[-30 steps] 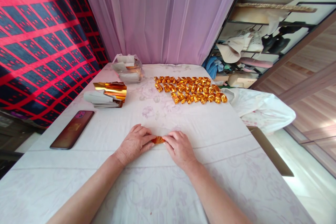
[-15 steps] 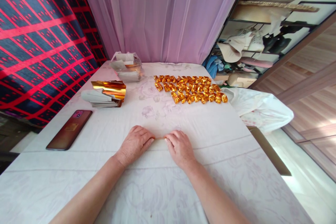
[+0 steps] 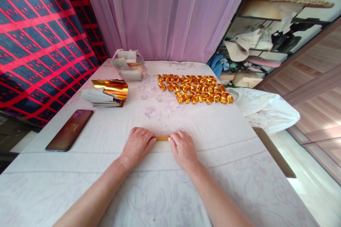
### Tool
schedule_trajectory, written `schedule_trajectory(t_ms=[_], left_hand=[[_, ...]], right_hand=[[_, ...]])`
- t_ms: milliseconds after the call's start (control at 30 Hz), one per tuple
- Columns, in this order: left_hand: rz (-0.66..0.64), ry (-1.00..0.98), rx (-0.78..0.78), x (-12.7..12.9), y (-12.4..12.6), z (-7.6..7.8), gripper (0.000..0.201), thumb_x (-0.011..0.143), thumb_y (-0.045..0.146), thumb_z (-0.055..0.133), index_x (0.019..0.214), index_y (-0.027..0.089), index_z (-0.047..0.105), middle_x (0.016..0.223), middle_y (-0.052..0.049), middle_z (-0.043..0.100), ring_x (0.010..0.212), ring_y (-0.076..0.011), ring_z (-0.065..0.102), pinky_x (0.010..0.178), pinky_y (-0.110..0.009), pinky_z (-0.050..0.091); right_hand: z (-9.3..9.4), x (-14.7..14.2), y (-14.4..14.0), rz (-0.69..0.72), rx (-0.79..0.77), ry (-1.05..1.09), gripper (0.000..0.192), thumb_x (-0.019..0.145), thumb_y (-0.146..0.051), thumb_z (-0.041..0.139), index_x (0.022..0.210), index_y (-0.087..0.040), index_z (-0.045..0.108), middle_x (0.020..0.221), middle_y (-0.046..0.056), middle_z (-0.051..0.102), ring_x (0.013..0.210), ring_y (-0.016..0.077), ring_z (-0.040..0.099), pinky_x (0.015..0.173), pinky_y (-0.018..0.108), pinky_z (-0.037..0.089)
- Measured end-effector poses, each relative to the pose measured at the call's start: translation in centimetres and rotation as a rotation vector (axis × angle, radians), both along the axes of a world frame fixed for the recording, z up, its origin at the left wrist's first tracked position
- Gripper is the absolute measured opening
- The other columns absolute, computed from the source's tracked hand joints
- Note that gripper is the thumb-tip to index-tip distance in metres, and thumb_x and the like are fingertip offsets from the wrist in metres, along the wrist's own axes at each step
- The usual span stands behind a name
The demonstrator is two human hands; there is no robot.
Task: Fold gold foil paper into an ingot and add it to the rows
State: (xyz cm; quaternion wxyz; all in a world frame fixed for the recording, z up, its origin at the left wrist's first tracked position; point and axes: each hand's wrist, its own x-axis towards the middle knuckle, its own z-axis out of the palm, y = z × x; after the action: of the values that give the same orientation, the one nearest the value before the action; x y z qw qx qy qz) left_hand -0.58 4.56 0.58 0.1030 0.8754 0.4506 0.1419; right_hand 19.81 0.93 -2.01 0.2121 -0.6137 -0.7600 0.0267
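Both hands rest palm down on the white floral tablecloth (image 3: pixel 165 191) near its middle. My left hand (image 3: pixel 137 146) and my right hand (image 3: pixel 183 148) press the two ends of a narrow folded strip of gold foil paper (image 3: pixel 162 138), which shows only as a thin band between the fingertips. Several folded gold foil pieces (image 3: pixel 195 93) lie in rows farther back, right of centre. At the back left sits a stack of gold foil sheets (image 3: pixel 109 92), white side partly showing.
A dark red phone (image 3: pixel 69 129) lies at the left edge. A clear plastic bag of papers (image 3: pixel 129 64) stands at the back by the pink curtain. A white bag (image 3: pixel 263 108) hangs off the table's right side, a cluttered shelf behind it.
The gold piece between my fingers went from a small crumpled fold to a flat narrow strip, and my hands have slid slightly apart along it.
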Motion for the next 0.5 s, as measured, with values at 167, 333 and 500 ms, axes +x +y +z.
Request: schedule_trajectory(t_ms=[167, 333, 500], left_hand=[[0.087, 0.04, -0.015, 0.49, -0.27, 0.05, 0.024, 0.097, 0.03, 0.046, 0.085, 0.02, 0.064, 0.085, -0.005, 0.067, 0.086, -0.0233, 0.06, 0.085, -0.042, 0.039], [0.138, 0.069, -0.031, 0.5, -0.48, -0.01, 0.024, 0.096, 0.034, 0.05, 0.085, 0.02, 0.064, 0.089, -0.005, 0.065, 0.091, -0.0251, 0.057, 0.086, -0.043, 0.039], [0.153, 0.02, -0.062, 0.44, -0.38, -0.32, 0.022, 0.096, 0.031, 0.049, 0.087, 0.02, 0.066, 0.103, -0.006, 0.064, 0.099, -0.0256, 0.054, 0.088, -0.044, 0.039]], right_hand=[[-0.36, 0.05, 0.1, -0.001, 0.025, 0.07, 0.02, 0.098, -0.024, 0.044, 0.09, -0.021, 0.061, 0.085, 0.005, 0.066, 0.082, 0.0207, 0.057, 0.073, 0.033, 0.036], [-0.4, 0.06, 0.04, -0.006, 0.042, 0.074, 0.019, 0.098, -0.024, 0.044, 0.085, -0.021, 0.058, 0.081, 0.004, 0.064, 0.078, 0.0211, 0.056, 0.071, 0.033, 0.034], [-0.27, -0.06, 0.05, -0.019, 0.04, 0.062, 0.019, 0.098, -0.024, 0.044, 0.085, -0.021, 0.058, 0.082, 0.004, 0.064, 0.08, 0.0208, 0.056, 0.071, 0.032, 0.035]])
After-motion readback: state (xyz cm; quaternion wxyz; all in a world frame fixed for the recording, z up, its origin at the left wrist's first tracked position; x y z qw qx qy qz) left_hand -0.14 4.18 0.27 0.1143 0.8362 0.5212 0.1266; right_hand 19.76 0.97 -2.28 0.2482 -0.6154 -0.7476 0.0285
